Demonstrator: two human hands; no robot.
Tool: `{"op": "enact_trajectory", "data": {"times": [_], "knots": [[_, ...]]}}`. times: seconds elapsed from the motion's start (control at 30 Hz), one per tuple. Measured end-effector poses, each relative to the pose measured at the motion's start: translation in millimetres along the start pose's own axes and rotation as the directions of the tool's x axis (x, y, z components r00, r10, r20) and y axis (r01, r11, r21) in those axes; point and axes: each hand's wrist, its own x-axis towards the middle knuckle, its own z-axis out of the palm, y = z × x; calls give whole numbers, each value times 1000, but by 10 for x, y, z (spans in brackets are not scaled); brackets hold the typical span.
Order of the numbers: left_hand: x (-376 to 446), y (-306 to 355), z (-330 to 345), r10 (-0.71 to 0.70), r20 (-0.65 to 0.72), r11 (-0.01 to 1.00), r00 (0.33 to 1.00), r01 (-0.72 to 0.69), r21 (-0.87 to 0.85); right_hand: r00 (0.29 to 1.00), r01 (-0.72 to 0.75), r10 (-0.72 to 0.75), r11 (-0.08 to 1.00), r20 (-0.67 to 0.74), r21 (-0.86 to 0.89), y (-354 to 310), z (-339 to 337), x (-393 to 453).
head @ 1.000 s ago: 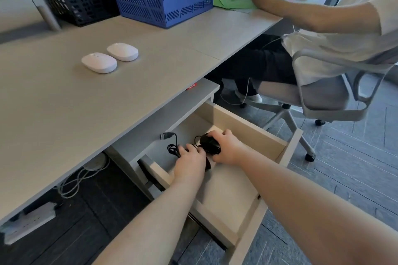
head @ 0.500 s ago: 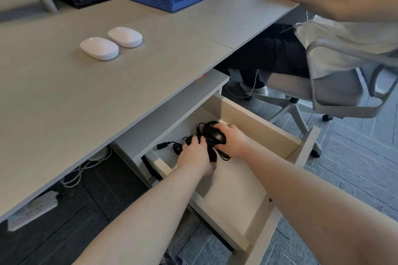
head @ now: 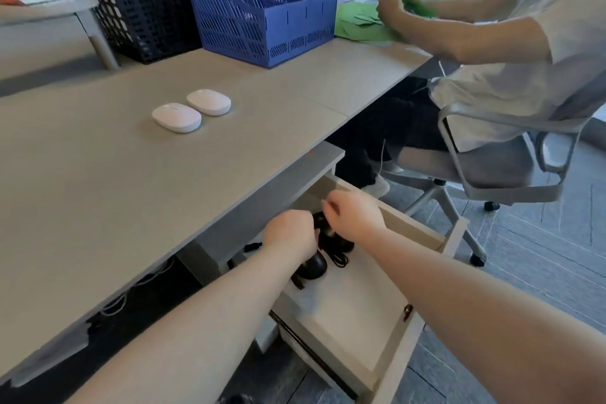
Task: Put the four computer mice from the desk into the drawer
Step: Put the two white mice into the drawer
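While left hand (head: 288,234) hovers, black mouse (head: 313,266) — just below

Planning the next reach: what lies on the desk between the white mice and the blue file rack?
Nothing: in the head view, bare desk separates the white mice from the blue file rack.

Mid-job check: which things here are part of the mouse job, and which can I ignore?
Job:
- two white mice, on the desk
- black wired mice, in the open drawer
- left hand and right hand, over the drawer

Ignore:
- blue file rack
- dark file rack
- green papers
- seated person's chair
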Motion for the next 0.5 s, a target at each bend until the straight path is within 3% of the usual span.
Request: {"op": "enact_trajectory", "data": {"times": [0.13, 0.27, 0.37, 0.5], "knots": [[-137, 13, -644, 62, -176, 990, 982, -83, -117, 955, 90, -63, 992, -291, 83, -366, -349, 75], [-189, -235, -1128, -26, -415, 976, 910, -67, -207, 904, 162, -65, 967, -422, 196, -790, -528, 247], [-102, -593, -1267, -100, -554, 973, 827, -35, -228, 932, 201, -121, 957, -342, 209, -1073, -519, 466], [130, -1087, -1229, -199, -518, 973, 832, 103, -209, 977, 159, -124, 965, -173, 209, -1402, -438, 822]]}}
